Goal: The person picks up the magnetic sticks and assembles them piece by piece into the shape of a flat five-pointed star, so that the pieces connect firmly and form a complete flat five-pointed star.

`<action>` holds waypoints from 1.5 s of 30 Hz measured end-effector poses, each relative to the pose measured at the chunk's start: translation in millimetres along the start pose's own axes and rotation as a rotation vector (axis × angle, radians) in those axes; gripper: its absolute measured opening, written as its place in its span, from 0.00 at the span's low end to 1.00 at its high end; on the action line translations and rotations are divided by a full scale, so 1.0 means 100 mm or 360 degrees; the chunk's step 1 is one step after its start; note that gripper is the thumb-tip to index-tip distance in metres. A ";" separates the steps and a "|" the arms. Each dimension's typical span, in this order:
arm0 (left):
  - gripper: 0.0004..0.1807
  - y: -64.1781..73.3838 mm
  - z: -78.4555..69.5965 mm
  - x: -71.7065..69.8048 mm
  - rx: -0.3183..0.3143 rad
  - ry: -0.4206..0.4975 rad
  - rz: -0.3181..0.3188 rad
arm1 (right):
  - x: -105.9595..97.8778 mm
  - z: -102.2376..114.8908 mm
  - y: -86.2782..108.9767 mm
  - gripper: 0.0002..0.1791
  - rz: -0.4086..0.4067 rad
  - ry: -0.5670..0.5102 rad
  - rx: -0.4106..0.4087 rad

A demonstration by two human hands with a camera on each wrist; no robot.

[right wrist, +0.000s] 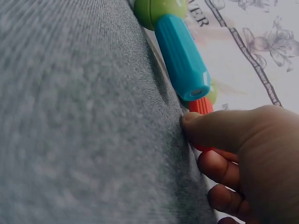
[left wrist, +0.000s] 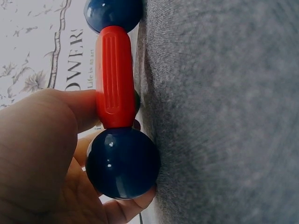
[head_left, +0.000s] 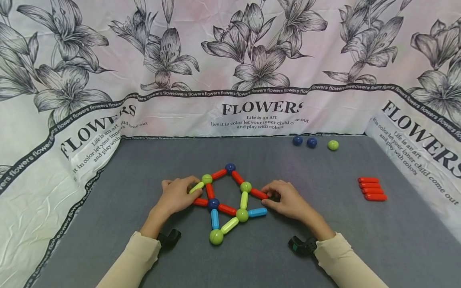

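Note:
A flat frame of coloured rods and balls lies on the table. My left hand point(head_left: 177, 196) grips a blue ball point(left wrist: 122, 163) at the frame's left corner, its thumb against the red rod point(left wrist: 115, 77) attached there. From above, that ball is hidden by the fingers; a yellow-green rod point(head_left: 197, 187) emerges beside them. At the other side my right hand point(head_left: 289, 201) pinches the outer end of a red rod point(head_left: 258, 193), which joins a green ball point(head_left: 245, 187). Just in front of those fingers, a blue rod point(head_left: 257, 212) sticks out from another green ball point(head_left: 242, 215).
Two dark blue balls point(head_left: 311, 142) and a green ball point(head_left: 333, 145) rest near the table's back edge. Several red rods point(head_left: 372, 189) lie stacked in a row at the right. A flower-printed cloth point(head_left: 252, 110) hangs behind the grey table point(head_left: 309, 260).

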State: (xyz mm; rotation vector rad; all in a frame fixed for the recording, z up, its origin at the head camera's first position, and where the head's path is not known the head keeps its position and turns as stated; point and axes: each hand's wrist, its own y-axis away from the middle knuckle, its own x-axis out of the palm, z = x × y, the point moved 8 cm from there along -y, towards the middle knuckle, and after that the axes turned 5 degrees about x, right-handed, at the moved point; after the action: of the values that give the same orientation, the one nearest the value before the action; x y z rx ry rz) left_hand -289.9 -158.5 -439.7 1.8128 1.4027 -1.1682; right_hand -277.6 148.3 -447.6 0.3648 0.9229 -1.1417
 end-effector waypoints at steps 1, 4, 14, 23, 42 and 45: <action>0.17 0.00 0.00 0.00 0.0000 0.0000 0.0001 | 0.00 0.00 0.00 0.12 -0.0008 0.0001 -0.0003; 0.17 -0.01 -0.01 0.00 0.0002 -0.0004 0.0004 | -0.01 0.01 0.00 0.11 -0.0017 -0.0036 -0.0007; 0.17 -0.02 -0.01 -0.01 0.0003 -0.0008 -0.0002 | -0.02 0.01 0.00 0.11 -0.0007 -0.0136 -0.0048; 0.16 -0.02 -0.02 -0.01 0.0015 -0.0007 -0.0006 | -0.02 0.00 0.00 0.11 0.0011 -0.0226 -0.0038; 0.17 -0.01 0.00 0.01 0.0013 0.0001 -0.0002 | -0.11 -0.15 0.01 0.09 -0.0084 -0.0450 0.0074; 0.16 0.00 0.01 0.01 0.0014 0.0006 -0.0002 | -0.26 -0.29 0.01 0.08 -0.0222 -0.0494 0.0170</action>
State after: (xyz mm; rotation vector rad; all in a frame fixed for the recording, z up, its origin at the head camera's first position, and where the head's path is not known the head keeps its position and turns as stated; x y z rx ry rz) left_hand -290.0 -158.6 -440.7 1.8214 1.4030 -1.1736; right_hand -292.1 184.7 -444.8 0.2029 0.6237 -1.3360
